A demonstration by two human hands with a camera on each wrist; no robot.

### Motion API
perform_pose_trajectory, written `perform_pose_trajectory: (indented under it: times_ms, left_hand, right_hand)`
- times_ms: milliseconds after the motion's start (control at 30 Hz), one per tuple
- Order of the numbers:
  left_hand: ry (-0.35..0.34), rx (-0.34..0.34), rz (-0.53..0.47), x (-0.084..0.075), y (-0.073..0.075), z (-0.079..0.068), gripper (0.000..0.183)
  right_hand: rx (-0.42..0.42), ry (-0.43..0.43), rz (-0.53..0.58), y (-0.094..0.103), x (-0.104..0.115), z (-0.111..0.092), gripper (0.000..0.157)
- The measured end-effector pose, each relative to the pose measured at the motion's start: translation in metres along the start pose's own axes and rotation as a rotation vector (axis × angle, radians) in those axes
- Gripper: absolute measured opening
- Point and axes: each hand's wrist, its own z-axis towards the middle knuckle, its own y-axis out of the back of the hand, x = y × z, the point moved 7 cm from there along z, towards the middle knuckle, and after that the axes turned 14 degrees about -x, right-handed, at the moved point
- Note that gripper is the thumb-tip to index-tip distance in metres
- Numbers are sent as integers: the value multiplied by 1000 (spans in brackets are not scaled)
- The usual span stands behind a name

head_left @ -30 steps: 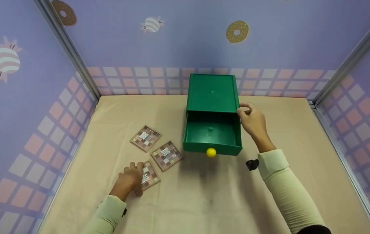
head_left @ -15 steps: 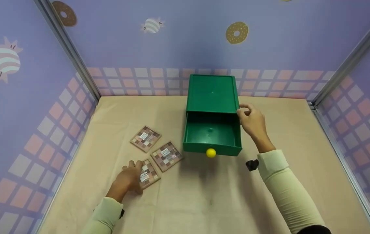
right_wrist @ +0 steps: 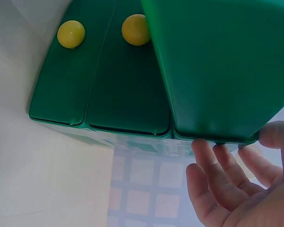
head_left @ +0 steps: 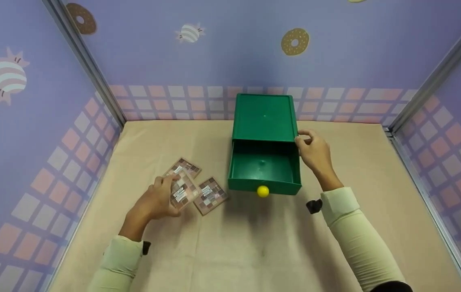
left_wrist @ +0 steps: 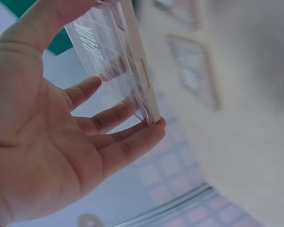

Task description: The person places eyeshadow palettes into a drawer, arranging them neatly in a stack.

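In the head view my left hand (head_left: 155, 200) holds an eyeshadow palette (head_left: 183, 191) by opposite edges, raised and tilted above the table. The left wrist view shows the thumb on one edge of this palette (left_wrist: 111, 52) and fingertips on another. Two more palettes lie flat: one (head_left: 210, 196) to the right, the other (head_left: 185, 165) partly covered behind. A green drawer cabinet (head_left: 264, 117) has its top drawer (head_left: 264, 186) pulled out, with nothing in it. My right hand (head_left: 314, 152) touches the cabinet's right side near the front corner, fingertips against its edge.
A yellow knob (head_left: 263, 191) juts from the pulled-out drawer's front. Two lower drawers, seen in the right wrist view, are closed, with yellow knobs (right_wrist: 136, 30). A beige cloth (head_left: 230, 259) covers the table. Patterned walls (head_left: 189, 61) enclose the back and both sides.
My left hand has lifted the nearest palette off the cloth and moved it slightly away from me, over the other two. The right hand stays at the cabinet's side.
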Motion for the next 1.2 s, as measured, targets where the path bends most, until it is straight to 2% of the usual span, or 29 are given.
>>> perform_pose_trajectory:
  times_ms: [267, 367, 700, 900, 1200]
  left_hand:
    - [-86, -12, -40, -49, 28, 20, 103]
    - [-116, -8, -29, -68, 34, 26, 102]
    - [-245, -69, 1, -124, 50, 45, 94]
    - [-310, -55, 1, -150, 45, 55, 85]
    - [-382, 50, 53, -180, 21, 74, 65]
  right_hand:
    - [-11, -5, -3, 1, -1, 0, 41]
    - [-13, -7, -4, 0, -1, 0, 41]
    - [-15, 3, 0, 0, -1, 0, 41]
    - [-22, 9, -1, 1, 0, 1, 41]
    - [-17, 6, -6, 0, 0, 0, 41]
